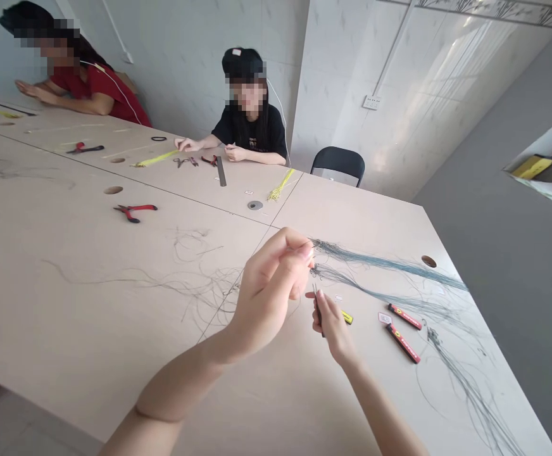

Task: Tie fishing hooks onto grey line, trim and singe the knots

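Observation:
My left hand [269, 288] is raised over the table, thumb and fingertips pinched together. A fine dark thread [299, 306] hangs just below it and seems to come from the pinch. Lower and to the right, my right hand [333, 329] is closed around dark tweezers [318, 306] whose thin tips point up toward my left hand. Past my fingertips lie a blue-green thread bundle [390, 261] and a looser grey-green bundle [359, 285], each with a knotted, curly end. Loose curled threads [162, 282] spread over the table to the left.
Two red-and-black small boxes [403, 343] and another thread bundle [466, 386] lie at right. Red-handled pliers [135, 211] rest at left. Across the table [67, 316], two people sit near yellow strands [282, 185] and a ruler [221, 171]. A black chair [337, 161] stands behind.

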Motion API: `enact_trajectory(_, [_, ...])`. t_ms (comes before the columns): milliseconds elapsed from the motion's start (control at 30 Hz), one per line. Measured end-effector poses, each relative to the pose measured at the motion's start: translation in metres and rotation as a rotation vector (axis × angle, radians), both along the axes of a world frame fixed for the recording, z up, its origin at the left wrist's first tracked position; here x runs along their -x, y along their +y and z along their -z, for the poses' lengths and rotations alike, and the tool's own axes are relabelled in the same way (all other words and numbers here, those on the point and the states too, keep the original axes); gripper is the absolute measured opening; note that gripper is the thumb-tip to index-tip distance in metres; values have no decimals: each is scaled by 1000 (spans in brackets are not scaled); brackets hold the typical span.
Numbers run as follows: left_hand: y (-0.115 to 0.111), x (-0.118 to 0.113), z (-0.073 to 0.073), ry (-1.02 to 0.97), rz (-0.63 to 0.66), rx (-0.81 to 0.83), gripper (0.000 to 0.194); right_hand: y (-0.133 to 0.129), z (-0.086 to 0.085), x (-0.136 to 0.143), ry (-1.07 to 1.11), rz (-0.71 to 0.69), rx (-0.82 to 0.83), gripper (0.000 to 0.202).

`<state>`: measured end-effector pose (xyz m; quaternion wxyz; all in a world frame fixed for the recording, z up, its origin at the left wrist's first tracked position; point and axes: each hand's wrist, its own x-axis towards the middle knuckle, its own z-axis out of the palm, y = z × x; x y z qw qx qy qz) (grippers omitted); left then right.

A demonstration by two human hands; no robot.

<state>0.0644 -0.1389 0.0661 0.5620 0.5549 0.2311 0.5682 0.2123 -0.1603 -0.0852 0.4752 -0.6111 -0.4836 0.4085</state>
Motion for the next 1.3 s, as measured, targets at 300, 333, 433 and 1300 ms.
enact_trajectory(300, [2,-7,11,34,-20,-77,24,-31,-138,10,844,-280,98,34])
enact_trajectory(333, [1,-9,12,35,-20,-101,23,-37,-145,12,874,-322,106,36])
enact_trajectory(433, [-3,-12,13,26,19,-151,22,-49,-156,20,955,-417,118,40])
enact_trajectory(1300, [-8,-21,19,101,-110,-254,22,-47,-160,29,1006,-386,73,42])
